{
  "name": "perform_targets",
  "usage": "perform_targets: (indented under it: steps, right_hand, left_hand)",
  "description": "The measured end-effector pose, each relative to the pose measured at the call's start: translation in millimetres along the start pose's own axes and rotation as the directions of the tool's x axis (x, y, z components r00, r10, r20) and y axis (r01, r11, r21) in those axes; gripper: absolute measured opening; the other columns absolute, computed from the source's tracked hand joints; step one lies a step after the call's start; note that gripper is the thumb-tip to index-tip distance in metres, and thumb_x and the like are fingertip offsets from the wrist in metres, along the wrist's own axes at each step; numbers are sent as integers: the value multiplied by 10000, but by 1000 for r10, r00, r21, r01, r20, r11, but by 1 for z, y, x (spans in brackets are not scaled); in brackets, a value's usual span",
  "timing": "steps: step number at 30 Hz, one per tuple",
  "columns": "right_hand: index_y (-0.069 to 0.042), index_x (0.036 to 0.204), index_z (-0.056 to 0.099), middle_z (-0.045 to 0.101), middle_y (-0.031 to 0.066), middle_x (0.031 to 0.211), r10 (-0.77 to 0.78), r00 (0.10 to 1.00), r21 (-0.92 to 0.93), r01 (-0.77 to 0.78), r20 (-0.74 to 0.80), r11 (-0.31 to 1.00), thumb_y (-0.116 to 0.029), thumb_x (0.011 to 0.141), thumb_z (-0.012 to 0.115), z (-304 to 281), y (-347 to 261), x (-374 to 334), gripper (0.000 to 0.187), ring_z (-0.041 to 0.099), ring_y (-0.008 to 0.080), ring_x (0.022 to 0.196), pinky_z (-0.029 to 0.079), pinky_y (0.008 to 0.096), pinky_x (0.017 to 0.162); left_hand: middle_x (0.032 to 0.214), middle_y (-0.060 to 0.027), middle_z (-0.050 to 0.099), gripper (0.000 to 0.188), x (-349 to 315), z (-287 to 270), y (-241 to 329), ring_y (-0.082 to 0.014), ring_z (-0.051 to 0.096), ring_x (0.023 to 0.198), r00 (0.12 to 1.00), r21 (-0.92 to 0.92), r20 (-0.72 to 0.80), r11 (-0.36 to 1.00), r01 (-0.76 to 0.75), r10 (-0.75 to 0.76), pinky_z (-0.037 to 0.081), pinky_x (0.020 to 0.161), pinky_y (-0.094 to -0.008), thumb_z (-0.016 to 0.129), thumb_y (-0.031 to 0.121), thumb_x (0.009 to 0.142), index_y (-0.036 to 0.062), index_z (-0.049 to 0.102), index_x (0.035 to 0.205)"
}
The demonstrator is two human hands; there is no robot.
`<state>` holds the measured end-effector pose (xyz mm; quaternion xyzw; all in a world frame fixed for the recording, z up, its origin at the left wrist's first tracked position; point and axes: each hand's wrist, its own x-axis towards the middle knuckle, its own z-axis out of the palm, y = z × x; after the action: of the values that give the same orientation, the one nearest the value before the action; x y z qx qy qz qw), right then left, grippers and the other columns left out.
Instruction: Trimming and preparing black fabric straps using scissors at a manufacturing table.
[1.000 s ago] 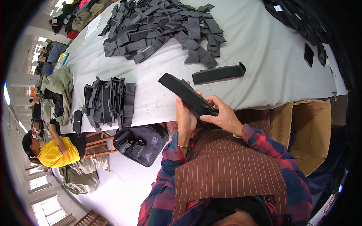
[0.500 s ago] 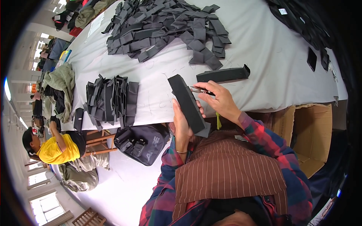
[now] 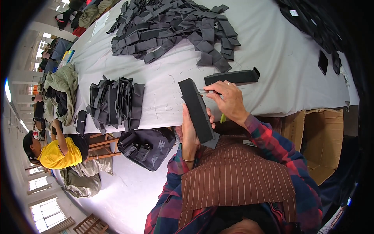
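Black fabric, folded into a long, narrow piece [image 3: 195, 111], lies in a worker's left hand [image 3: 189, 126] above the near edge of a cloth-covered table, seen from the head camera; its long axis slants from the upper left, over the table, down to the lower right, toward a brown striped apron [image 3: 237, 175]. The left hand is the nearer of the two, cupped beneath the piece, thumb along its left side and fingertips curled up at its right. The right hand [image 3: 230, 100] comes in from the right, thumb and fingers pinched narrow on a small metal tool [image 3: 204, 93], apparently snips, whose tip points left at the piece's right edge near the far end; whether they touch cannot be told. A yellow-green strip [image 3: 223, 118] hangs below that hand. Just beyond, a second black piece [image 3: 233, 77] rests nearly crosswise on the wrinkled white cloth [image 3: 272, 78], thread ends scattered about. Farther off lies a heap of dark grey pieces [image 3: 171, 33]; to the left, a tight row of similar pieces [image 3: 117, 104] reaches the table's edge. A dark bag [image 3: 161, 136] sits below, an open cardboard box [image 3: 331, 121] stands at right, and a co-worker in yellow [image 3: 64, 154] occupies the far left.
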<state>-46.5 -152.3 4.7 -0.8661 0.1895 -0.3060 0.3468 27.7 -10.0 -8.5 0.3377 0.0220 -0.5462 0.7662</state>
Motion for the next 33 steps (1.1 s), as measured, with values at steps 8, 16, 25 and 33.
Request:
perform_targets:
  steps: [8,16,25,33]
  right_hand:
    - [-119,933,676,600,4,757,-12,1000,5,13,-24,1000,-149,797,656,-1,-2,-3,141,526,199,695,376,327,648]
    - [-118,938,675,598,9,757,-18,996,-15,17,-85,1000,-145,797,653,-1,-6,-7,146,531,203,697,370,333,637]
    - [-119,959,672,599,8,759,-16,993,-75,7,-118,997,-159,787,673,-1,-5,-8,176,543,200,706,376,326,642]
    - [-125,937,672,603,0,760,-14,993,-77,5,-114,997,-169,790,676,-4,-5,-8,154,549,195,711,376,326,643]
  left_hand:
    - [854,-93,513,673,-1,0,0,-213,527,688,1000,13,16,1000,10,-11,492,550,-339,224,661,931,46,478,1033]
    - [852,-92,502,661,-2,2,-2,-213,520,687,999,6,44,1000,14,-14,493,553,-335,219,652,937,59,469,1085]
    - [848,-94,495,636,-5,5,-2,-208,513,688,997,11,75,1000,-4,3,490,561,-328,217,630,949,166,327,1369]
    - [843,-93,502,650,-6,5,-4,-207,526,681,998,75,60,996,-40,36,503,555,-328,218,638,945,104,414,1260]
